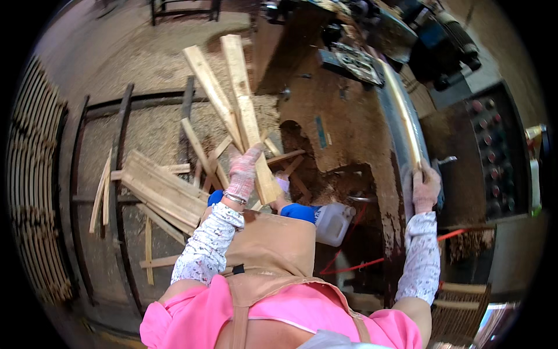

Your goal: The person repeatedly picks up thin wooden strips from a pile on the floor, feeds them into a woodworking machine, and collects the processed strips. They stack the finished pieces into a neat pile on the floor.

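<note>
Strip (403,107) ahead of right grip (427,185)

In the head view, this thin wooden strip lies along the grey counter (395,125), long axis pointing away; the right grip is closed on its near end. The left grip (243,170), farther from the strip, clasps a long board (236,70).
</note>
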`<state>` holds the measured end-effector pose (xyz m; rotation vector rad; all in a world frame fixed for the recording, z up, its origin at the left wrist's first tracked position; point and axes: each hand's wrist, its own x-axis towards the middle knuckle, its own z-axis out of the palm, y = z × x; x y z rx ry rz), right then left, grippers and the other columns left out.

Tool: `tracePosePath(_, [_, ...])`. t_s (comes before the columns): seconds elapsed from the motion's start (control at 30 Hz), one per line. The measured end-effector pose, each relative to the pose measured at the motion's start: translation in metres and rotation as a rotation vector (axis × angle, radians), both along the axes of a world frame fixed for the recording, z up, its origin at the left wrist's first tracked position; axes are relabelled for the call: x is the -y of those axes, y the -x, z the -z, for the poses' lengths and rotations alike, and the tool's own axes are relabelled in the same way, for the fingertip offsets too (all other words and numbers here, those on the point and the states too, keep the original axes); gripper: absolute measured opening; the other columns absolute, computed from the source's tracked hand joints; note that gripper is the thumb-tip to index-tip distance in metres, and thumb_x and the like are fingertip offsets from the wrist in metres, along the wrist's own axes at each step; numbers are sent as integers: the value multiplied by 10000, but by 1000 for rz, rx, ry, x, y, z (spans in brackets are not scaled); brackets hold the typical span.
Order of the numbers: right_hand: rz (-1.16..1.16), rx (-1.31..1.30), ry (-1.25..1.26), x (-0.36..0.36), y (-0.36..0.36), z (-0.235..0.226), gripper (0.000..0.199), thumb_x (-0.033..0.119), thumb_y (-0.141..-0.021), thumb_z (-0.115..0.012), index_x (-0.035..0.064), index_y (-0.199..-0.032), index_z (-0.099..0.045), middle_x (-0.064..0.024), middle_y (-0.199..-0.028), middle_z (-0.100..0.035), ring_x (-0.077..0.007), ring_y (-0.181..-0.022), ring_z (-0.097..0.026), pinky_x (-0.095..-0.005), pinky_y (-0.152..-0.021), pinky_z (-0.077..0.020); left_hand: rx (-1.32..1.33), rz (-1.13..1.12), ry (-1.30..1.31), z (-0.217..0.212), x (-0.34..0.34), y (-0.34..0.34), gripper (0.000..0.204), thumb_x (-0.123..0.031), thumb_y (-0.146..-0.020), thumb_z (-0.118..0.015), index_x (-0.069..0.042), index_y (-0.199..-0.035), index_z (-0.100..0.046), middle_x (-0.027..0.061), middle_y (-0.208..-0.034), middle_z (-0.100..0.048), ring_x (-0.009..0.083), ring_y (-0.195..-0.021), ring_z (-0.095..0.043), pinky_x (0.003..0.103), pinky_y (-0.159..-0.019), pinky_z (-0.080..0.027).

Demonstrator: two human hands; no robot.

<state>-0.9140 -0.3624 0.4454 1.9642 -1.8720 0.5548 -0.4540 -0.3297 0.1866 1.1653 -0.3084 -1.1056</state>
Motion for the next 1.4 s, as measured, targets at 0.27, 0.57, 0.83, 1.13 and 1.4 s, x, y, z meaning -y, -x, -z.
tracePosePath(0.27, [-154,429,-14,131,23,11,366,245,-945,-705,94,-1278,-717,-186,-1081,-735,-313,-1038,-698,-388,-941,-535,12,-6,72,-56,-11,-21,477,-128,-872,-807,16,-1271,-589,54,-1031,-697,142,-852,-647,297,-785,-541])
tracePosePath(0.57, [-700,198,-623,-35,-287,33,984,308,-701,-862,115,-1552,-408,-243,-1441,-539,-397,-1388,-470,-461,-1158,-405,171,-69,233,-116,2,29,532,-280,-891,-834,4,-1265,-582,92,-1085,-690,152,-952,-641,284,-835,-543])
tracePosePath(0.83, [-495,617,-260,-85,-206,19,760,36,-854,-693,-21,-1543,-379,-236,-1419,-543,-341,-1317,-539,-404,-1114,-427,-329,176,538,-173,18,117,466,-211,-931,-793,-74,-1291,-530,50,-1092,-685,141,-962,-648,287,-841,-555])
tracePosePath(1.13, [7,627,-323,-140,30,-17,701,-51,-903,-563,-55,-1563,-328,-209,-1580,-419,-272,-1448,-432,-338,-1192,-322,-117,221,189,-91,21,77,445,-291,-912,-810,-47,-1218,-596,33,-963,-682,123,-795,-645,298,-681,-546])
tracePosePath(1.4, [217,113,152,120,-34,1,578,311,-964,-597,174,-1504,-442,-272,-1158,-671,-484,-1063,-644,-525,-919,-531,78,89,-3,-64,1,50,446,-275,-935,-764,-12,-1269,-629,95,-905,-699,182,-746,-651,363,-662,-551])
